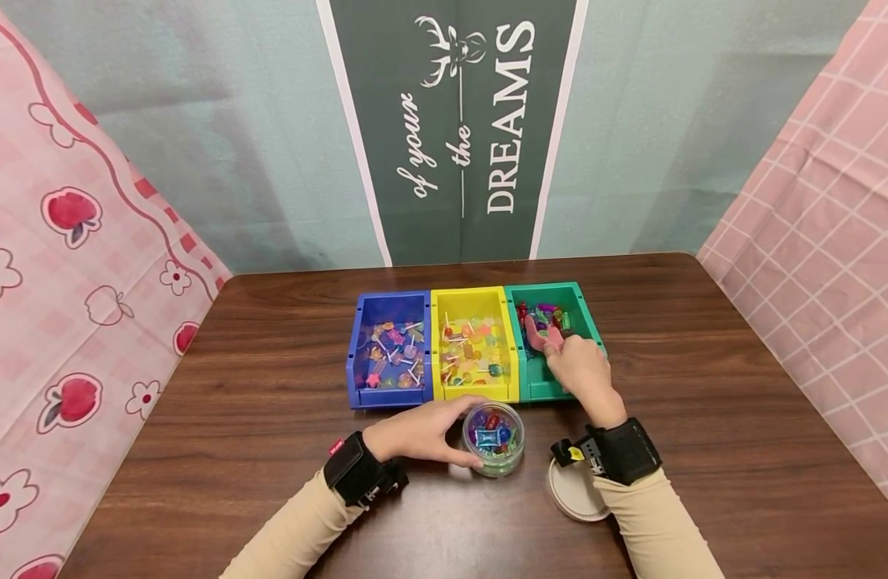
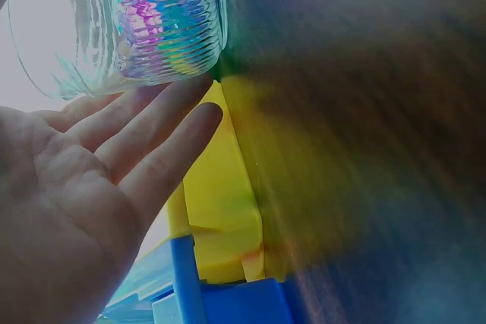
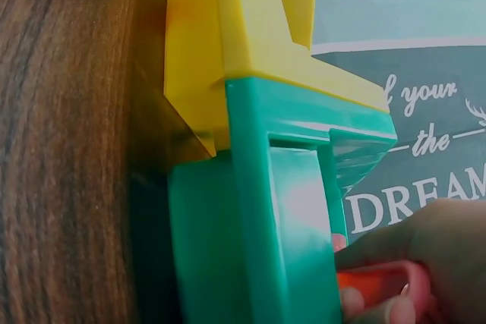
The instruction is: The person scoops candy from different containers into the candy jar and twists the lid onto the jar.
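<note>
My left hand (image 1: 429, 432) holds a clear round jar (image 1: 512, 458) on the table, thumb on the near side and fingers on the far side. Ribbed walls show in the left wrist view, with colourful wrapped-candy-like pieces (image 1: 487, 438) inside. Over the green bin (image 1: 541, 392), my right hand (image 1: 580, 368) grips a pink scoop (image 1: 554, 338). The scoop's front end is down among shiny coloured pieces (image 1: 565, 320) at the back of that bin. In the right wrist view, fingers (image 3: 387, 244) wrap the pink handle behind the green bin's front wall.
A yellow bin (image 1: 476, 394) and a blue bin (image 1: 391, 397) stand left of the green one, joined in a row, both holding small charms and lollipop shapes. A round pale lid (image 1: 576, 492) lies on the brown table (image 1: 270, 386) beneath the right wrist. Cloth hangs behind and beside.
</note>
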`<state>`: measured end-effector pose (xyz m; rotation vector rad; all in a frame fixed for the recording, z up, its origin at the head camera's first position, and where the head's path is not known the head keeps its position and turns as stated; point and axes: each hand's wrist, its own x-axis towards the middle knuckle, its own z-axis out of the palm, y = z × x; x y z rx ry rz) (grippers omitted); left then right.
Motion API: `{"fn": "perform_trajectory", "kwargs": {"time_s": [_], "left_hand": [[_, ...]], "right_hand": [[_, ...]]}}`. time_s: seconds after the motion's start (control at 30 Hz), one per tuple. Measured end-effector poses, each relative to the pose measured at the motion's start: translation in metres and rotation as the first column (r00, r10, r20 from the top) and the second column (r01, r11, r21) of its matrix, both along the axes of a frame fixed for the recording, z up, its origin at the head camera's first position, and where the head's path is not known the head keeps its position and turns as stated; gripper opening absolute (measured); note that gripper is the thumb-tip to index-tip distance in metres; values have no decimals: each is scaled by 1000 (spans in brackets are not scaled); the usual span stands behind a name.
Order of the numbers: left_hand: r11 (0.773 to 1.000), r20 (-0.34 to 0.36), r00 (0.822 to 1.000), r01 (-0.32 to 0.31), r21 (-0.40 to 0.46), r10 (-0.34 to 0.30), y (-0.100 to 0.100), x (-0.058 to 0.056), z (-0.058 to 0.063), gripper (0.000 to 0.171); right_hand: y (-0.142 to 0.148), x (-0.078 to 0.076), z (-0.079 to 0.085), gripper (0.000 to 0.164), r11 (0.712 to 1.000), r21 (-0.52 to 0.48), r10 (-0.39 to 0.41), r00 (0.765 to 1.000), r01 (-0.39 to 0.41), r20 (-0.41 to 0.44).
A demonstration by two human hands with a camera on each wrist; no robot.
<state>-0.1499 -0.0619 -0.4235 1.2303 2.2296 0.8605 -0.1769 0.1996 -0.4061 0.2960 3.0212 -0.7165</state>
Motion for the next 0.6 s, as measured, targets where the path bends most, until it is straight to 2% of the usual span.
{"fn": "perform_trajectory", "kwargs": {"time_s": [0.23,0.6], "left_hand": [[1000,2,1000,-1,-11,1,0,0,0,80],[1000,3,1000,-2,-14,2,1,0,1,80]], "right_hand": [[-1,-1,1,37,997,71,-20,999,17,38],[0,-1,-2,35,995,98,14,1000,-11,-24]]}}
